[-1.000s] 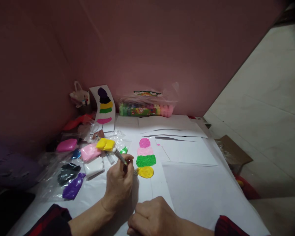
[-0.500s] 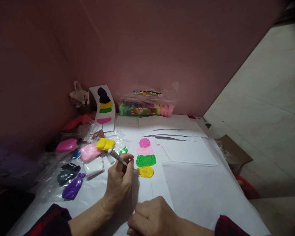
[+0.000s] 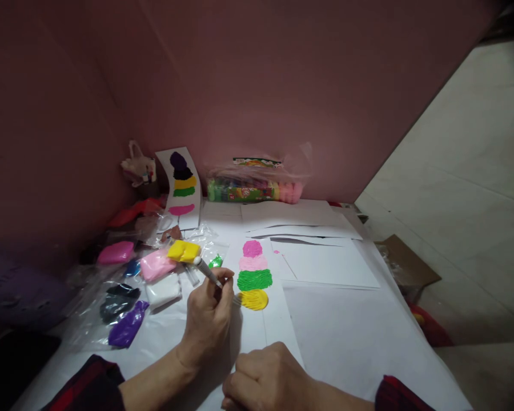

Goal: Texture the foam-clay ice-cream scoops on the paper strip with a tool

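Note:
Between thumb and fingers, my left hand (image 3: 209,311) grips a grey-and-white pen-like tool (image 3: 207,270), its tip end at the left edge of a yellow clay patch (image 3: 254,299). Above that patch on the white paper strip (image 3: 278,328) lie a green patch (image 3: 255,279), a light pink one (image 3: 253,262) and a darker pink one (image 3: 252,248). My right hand (image 3: 269,377) rests closed on the strip's lower end; whether anything is inside it is hidden.
Bagged clay in yellow (image 3: 184,251), pink (image 3: 157,265), white (image 3: 163,290) and purple (image 3: 128,325) lies at the left. Behind stand a striped clay picture (image 3: 183,200) and a clay package (image 3: 252,191). White sheets (image 3: 329,262) lie at the right.
The tool's upper end has shifted slightly to the right in my left hand. My right hand has stayed in place.

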A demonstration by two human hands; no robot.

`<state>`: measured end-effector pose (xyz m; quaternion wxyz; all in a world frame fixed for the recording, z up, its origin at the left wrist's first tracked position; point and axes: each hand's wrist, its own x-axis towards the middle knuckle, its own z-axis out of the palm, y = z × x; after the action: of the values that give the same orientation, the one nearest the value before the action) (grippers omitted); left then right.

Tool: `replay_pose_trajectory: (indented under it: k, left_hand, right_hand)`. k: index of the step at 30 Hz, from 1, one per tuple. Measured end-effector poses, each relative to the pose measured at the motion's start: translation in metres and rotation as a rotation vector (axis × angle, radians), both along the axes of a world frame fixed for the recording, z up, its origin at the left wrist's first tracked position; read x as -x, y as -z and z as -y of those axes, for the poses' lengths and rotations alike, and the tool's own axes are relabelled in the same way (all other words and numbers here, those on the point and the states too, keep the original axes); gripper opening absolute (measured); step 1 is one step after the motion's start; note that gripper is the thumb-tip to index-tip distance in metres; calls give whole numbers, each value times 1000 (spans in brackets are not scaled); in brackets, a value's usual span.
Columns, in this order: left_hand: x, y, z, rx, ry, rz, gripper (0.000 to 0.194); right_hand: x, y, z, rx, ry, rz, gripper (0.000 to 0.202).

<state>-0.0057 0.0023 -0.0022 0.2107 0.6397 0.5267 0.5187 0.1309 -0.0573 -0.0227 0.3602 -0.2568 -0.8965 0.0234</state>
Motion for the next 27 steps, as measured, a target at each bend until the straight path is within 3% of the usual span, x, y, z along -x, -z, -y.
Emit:
replay_pose_trajectory:
  k: [11,21,27]
  left_hand:
    - [-1,-4,0,-71,-45,10,6]
    - [-5,7,5,161,186,201,13]
    - [-4,5,5,181,210,187,14]
  right_hand:
    - [0,-2,-1,-12,-7,-20,43]
    - [0,3,-1,14,-30,-35,42]
    - [0,2,-3,2,-33,-63,46]
